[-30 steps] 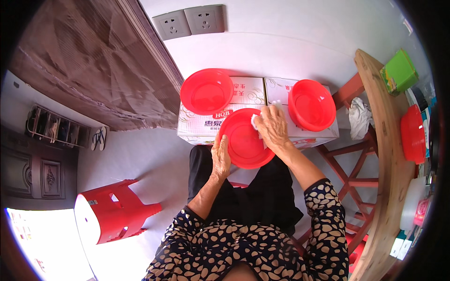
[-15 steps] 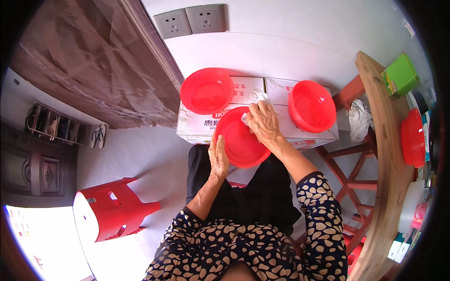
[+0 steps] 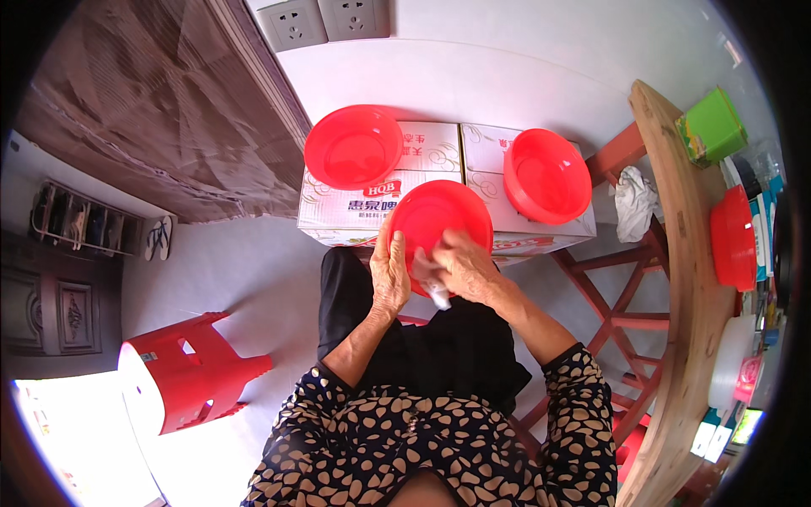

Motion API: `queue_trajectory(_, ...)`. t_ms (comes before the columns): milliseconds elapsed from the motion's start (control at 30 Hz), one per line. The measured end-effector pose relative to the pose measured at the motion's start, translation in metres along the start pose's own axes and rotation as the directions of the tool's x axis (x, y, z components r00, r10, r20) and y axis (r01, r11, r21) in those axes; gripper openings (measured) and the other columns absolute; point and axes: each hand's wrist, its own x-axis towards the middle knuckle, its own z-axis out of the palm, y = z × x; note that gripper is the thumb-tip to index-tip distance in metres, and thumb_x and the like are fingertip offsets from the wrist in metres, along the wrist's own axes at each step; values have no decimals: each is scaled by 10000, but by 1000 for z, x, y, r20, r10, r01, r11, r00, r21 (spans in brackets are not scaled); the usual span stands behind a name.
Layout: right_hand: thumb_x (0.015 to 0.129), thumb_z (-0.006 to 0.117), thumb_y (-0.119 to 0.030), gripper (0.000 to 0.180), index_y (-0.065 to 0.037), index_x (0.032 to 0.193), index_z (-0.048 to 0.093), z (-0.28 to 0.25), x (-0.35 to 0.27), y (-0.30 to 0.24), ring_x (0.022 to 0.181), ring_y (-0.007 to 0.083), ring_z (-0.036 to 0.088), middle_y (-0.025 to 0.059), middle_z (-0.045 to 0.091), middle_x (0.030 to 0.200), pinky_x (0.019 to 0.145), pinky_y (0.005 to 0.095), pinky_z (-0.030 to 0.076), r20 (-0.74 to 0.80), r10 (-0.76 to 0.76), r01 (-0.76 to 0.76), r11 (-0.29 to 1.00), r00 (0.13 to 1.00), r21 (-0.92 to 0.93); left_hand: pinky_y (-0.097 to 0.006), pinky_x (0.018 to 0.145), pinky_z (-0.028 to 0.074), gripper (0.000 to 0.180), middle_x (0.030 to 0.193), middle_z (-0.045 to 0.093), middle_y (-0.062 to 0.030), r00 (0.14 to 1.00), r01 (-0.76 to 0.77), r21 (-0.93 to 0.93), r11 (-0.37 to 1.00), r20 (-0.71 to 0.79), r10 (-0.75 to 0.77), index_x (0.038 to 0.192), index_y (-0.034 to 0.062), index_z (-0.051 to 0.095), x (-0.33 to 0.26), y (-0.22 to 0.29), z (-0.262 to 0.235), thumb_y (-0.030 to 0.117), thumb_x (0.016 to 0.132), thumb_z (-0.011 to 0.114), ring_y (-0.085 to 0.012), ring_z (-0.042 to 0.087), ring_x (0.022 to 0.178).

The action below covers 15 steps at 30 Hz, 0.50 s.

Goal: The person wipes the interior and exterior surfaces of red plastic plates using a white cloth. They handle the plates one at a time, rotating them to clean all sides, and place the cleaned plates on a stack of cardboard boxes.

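A red plastic bowl [image 3: 439, 207] is held over my lap, in front of the cardboard boxes. My left hand [image 3: 389, 272] grips its left rim, with the thumb laid up along the side. In my right hand [image 3: 466, 269] is a white cloth [image 3: 432, 279], pressed against the near rim of the bowl; the fingers are smeared by motion. Part of the cloth hangs below the rim. Two more red bowls rest on the boxes, one bowl [image 3: 353, 147] at the left and another bowl [image 3: 549, 176] at the right.
White printed cardboard boxes [image 3: 325, 207] stand against the wall. To the right runs a wooden table [image 3: 676, 338] bearing a green container [image 3: 714, 127] and a red bowl [image 3: 733, 239]. A crumpled white cloth [image 3: 635, 203] hangs beside it. A red stool [image 3: 198, 372] lies at left.
My right hand has carried the cloth from the bowl's far rim to its near rim. The bowl is tilted more toward me. The whole view has shifted slightly.
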Motion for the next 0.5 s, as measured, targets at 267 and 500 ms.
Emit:
queue_trajectory(267,725,607,-115,115,-9,756,640,12,7,5,1023,300,488,173,527,1096,719,350,466,-268,-83,-37,909,960,-414,-319,1013,339,486,1271,510,-125,999,-9,-115,993,-46,4,1344,-18,394,2,-1,-3,309,986,416,-190,455,1171)
queue_trajectory(500,725,615,-123,305,-60,1022,594,19,-19,-45,878,343,515,145,527,880,730,411,461,-120,97,-99,995,988,-5,-340,1031,329,484,1303,481,-158,997,-82,-47,996,-18,81,1367,-9,360,-1,0,-3,303,997,368,-226,443,1207)
